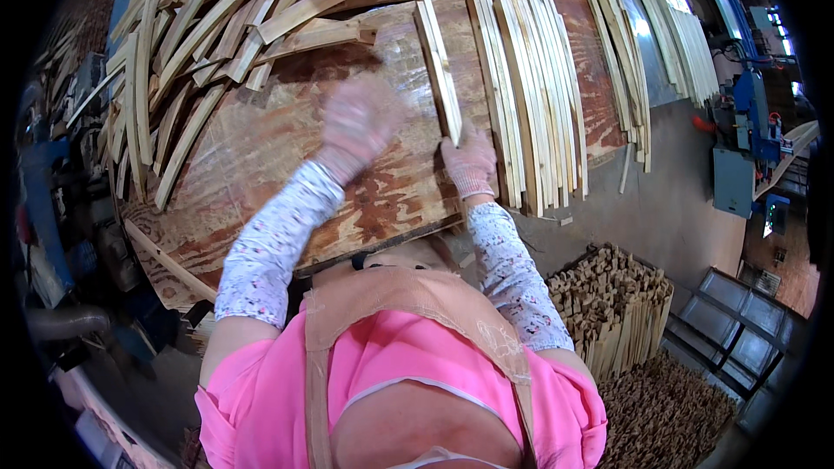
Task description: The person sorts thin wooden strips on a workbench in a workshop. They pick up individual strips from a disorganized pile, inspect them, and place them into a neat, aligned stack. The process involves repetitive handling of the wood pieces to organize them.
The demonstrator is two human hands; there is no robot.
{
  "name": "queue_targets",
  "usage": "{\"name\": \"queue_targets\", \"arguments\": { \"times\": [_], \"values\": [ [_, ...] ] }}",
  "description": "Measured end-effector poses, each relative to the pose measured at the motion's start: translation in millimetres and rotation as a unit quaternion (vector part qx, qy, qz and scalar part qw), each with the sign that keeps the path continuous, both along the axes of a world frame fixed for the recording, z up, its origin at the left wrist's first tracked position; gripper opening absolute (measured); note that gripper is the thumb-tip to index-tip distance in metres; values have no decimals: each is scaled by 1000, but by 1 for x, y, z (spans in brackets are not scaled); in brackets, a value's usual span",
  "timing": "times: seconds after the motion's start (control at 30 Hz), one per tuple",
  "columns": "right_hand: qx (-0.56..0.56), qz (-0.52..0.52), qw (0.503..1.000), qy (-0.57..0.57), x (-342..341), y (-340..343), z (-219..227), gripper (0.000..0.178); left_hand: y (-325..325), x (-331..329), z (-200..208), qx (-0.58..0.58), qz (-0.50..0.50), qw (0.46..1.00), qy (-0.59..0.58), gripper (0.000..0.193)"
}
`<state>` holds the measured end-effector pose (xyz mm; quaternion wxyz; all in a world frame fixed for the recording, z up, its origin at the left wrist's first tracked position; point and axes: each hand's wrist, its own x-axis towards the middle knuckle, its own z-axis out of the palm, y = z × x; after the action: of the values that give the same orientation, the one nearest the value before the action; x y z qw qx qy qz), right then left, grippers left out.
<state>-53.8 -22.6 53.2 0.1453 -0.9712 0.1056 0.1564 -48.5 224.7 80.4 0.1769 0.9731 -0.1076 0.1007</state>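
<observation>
My right hand (470, 165), in a pale pinkish glove, is closed on the near end of a narrow wooden strip (438, 69). The strip lies lengthwise away from me over the worn plywood tabletop (287, 165). My left hand (360, 120), gloved the same way, hovers to the left of it over the board; motion smears its fingers, and nothing can be made out in them. Just right of my right hand is a row of similar strips (539, 95) laid side by side. A jumbled heap of strips (226, 17) covers the far left of the board.
More strips (621, 61) lie in a smaller group at the right, and another row (686, 48) rests on a grey metal surface beyond. Upright bundles of sticks (608, 304) stand on the floor at the lower right. Blue machinery (747, 130) is at the far right.
</observation>
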Motion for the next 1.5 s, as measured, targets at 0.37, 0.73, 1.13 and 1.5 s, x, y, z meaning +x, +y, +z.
{"name": "queue_targets", "arguments": {
  "times": [0.37, 0.73, 1.13, 1.5],
  "values": [
    [-119, 143, 952, -242, 21, -63, -9, 60, 151, 104, 62, 273, 152, 948, 60, 44],
    [532, -96, 837, 85, 56, 92, 48, 65, 7, -61, 12, -673, 101, 577, 452, 41],
    [477, -176, 860, -54, 28, -92, 86, 61, 115, 70, -70, -866, 311, 365, 142, 34],
    [182, 81, 972, -126, 38, -63, 64, 51, -15, -83, -30, -771, 249, 505, 299, 29]
  ]
}}
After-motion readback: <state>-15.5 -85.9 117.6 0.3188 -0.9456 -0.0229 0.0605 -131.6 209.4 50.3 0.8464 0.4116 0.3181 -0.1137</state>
